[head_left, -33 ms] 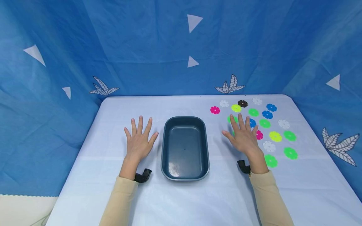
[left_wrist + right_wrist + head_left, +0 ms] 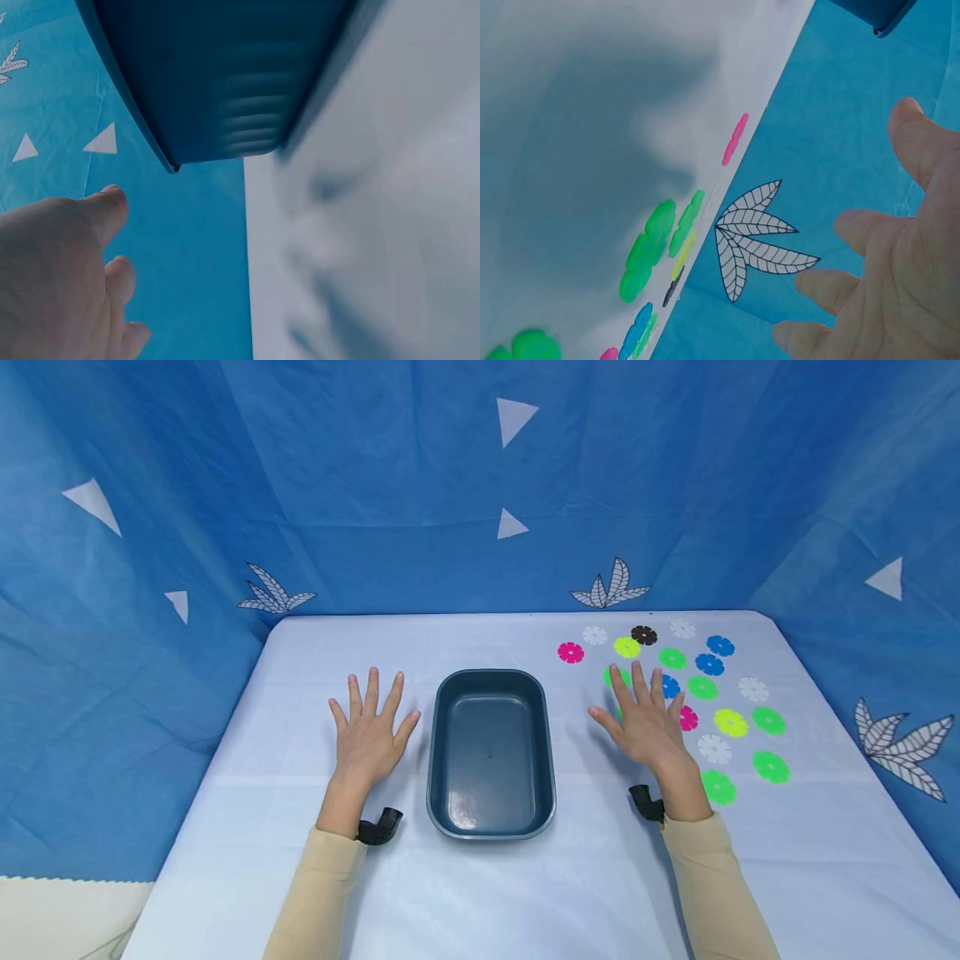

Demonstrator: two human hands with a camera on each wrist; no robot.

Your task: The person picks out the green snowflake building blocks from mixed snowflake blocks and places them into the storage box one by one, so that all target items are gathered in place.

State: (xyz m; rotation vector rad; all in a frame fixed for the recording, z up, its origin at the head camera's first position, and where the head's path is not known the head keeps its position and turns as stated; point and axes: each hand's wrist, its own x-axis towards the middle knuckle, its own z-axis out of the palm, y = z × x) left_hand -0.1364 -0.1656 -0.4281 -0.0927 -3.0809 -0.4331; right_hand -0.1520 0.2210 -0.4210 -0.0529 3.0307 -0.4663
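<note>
My left hand point(image 2: 367, 743) is held palm down over the table, left of a dark blue-grey plastic basin point(image 2: 491, 831); its fingers are spread and hold nothing. In the left wrist view, the basin's ribbed side point(image 2: 255, 112) rises beyond the thumb. On the basin's other side, my right hand point(image 2: 648, 727) hovers with spread fingers and nothing in its grasp. Beneath and around it lie several notched plastic discs, including a pink disc point(image 2: 571, 652), a yellow disc point(image 2: 731, 722) and a green disc point(image 2: 771, 767). The right hand partly hides a few of them. Nothing shows inside the basin.
A white cloth point(image 2: 495, 910) covers the table. Blue sheeting point(image 2: 420, 485) with white triangles and leaf prints surrounds its back and sides. A black wrist fitting point(image 2: 380, 827) sits at the left wrist, and another black fitting point(image 2: 647, 802) at the right.
</note>
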